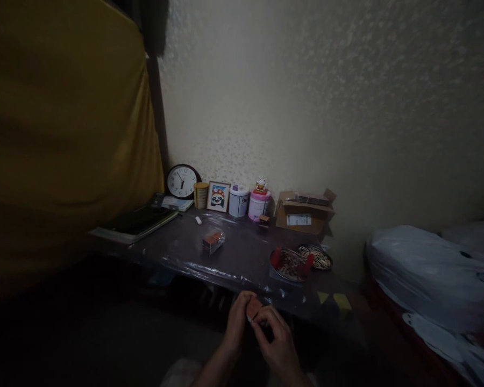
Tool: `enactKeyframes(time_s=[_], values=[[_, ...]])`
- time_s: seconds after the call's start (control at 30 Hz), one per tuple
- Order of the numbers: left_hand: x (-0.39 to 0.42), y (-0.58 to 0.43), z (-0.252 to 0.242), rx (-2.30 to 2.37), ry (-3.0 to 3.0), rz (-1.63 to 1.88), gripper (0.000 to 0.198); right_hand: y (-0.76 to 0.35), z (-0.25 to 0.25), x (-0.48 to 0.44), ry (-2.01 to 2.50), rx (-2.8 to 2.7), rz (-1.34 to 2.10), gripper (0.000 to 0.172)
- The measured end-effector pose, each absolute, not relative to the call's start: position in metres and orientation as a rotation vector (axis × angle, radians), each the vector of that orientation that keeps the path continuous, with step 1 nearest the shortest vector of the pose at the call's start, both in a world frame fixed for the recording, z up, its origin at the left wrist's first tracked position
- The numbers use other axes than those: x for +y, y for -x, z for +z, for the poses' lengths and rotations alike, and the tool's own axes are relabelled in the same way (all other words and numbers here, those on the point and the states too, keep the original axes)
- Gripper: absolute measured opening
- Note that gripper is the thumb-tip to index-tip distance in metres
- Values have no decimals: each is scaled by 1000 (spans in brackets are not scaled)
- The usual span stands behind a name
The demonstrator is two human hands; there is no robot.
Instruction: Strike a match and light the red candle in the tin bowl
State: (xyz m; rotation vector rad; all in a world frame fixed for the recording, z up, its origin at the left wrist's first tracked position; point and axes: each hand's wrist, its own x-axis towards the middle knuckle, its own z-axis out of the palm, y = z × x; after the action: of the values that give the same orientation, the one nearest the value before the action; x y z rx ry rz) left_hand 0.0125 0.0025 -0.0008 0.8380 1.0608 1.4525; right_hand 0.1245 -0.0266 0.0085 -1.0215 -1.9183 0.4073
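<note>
In front of the table's near edge, my left hand [239,314] is closed around a small reddish-brown matchbox [254,308]. My right hand [275,336] is closed too, its thumb and forefinger pinching at the near right edge of that matchbox. Whether a matchstick lies between those fingertips is too small to tell. Beyond my hands, a plastic-wrapped pack of similar matchboxes [213,242] lies on the table. To the right are a dish of dark-tipped sticks [291,266] with red pieces at its rim and a second dish of pale matchsticks [317,257].
Along the wall stand a clock [183,181], a yellow tin [200,195], a panda picture [218,196], a white tin [239,201], a pink tin [260,205] and a cardboard box [304,212]. A dark flat case [139,224] lies left. White bags [427,271] fill the right side.
</note>
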Motion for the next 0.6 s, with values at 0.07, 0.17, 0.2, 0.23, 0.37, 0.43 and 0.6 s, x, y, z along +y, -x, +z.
enactKeyframes(time_s=[0.07, 0.17, 0.2, 0.23, 0.37, 0.43, 0.6], values=[[2, -13, -2, 1060, -829, 1467, 27, -125, 7, -26, 1008, -1919, 380, 11], [2, -13, -3, 1056, -837, 1488, 26, -125, 6, -26, 997, -1929, 359, 12], [2, -13, -3, 1053, -844, 1494, 26, -125, 6, -27, 996, -1931, 352, 12], [2, -12, -2, 1049, -852, 1498, 26, -125, 7, -27, 997, -1934, 347, 12], [1, -12, 2, 1029, -883, 1510, 21, -124, 7, -28, 997, -1954, 322, 12], [1, -12, 5, 1014, -899, 1513, 18, -124, 8, -29, 984, -1961, 312, 12], [1, -11, 3, 999, -929, 1497, 21, -123, 12, -31, 973, -1941, 305, 11]])
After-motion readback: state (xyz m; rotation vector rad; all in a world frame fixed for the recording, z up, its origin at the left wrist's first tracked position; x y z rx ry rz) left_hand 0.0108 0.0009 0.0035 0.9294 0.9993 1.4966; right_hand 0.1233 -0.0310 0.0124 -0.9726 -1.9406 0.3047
